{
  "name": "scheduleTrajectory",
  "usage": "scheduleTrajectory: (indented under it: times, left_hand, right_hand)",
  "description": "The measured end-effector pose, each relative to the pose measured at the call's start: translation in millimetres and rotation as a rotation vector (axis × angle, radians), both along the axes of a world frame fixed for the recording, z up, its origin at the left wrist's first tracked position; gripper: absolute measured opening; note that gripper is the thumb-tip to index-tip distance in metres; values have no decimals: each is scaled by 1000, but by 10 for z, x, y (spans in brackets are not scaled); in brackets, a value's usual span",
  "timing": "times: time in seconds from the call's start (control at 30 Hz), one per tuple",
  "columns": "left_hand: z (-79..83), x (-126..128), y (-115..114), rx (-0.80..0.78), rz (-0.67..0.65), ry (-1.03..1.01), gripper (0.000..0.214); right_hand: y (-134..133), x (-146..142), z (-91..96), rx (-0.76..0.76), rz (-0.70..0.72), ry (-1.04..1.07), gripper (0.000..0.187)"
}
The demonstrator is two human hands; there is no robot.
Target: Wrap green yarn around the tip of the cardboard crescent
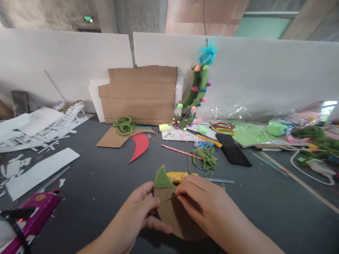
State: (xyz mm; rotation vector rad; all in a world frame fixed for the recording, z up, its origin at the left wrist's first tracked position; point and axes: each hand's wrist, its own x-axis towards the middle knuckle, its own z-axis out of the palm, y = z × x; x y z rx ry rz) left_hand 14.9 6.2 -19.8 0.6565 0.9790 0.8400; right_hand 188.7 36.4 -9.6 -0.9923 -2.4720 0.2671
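The brown cardboard piece (172, 215) lies between the two hands at the near side of the dark table (106, 197), its curved lower edge toward the person. The left hand (144, 211) grips it by its left edge, thumb bent against the side and a lower finger reaching across toward the bottom left part of the face. A pointed green covering (162, 178) caps the upper left corner, just above the left fingertips. The right hand (202, 201) comes in from the other side, over the cardboard's upper right part and hiding much of it; its thumb and index finger pinch a thin green strand (171, 197) that lies against the face, just below the green corner. Right behind the cardboard is a yellow object (178, 176), partly covered by the right hand. Farther back lie a tangle of green yarn (205, 158), a pink pencil (174, 150) and a red crescent (140, 146).
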Motion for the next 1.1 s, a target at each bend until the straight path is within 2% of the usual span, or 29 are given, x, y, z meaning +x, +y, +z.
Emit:
scheduleTrajectory:
  times: [0.17,0.3,0.4,0.57,1.1]
  left_hand:
    - [-10,1,-3,-9,-14,-20,25]
    - [-1,20,-16,0,-12,-49,31]
    - [-21,30,-25,-13,-1,-60,29]
    - [-47,26,-31,-20,24,-72,24]
    - [-106,37,-52,23,-4,-37,17]
  right_hand:
    - [-13,-38,-20,80,11,-83,23]
    - [-43,-93,-39,83,-6,-12,23]
    - [-55,-123,-72,110,-34,0,23]
    - [-55,-132,-103,163,3,-62,27]
    - [-100,-136,-142,120,-22,-5,22]
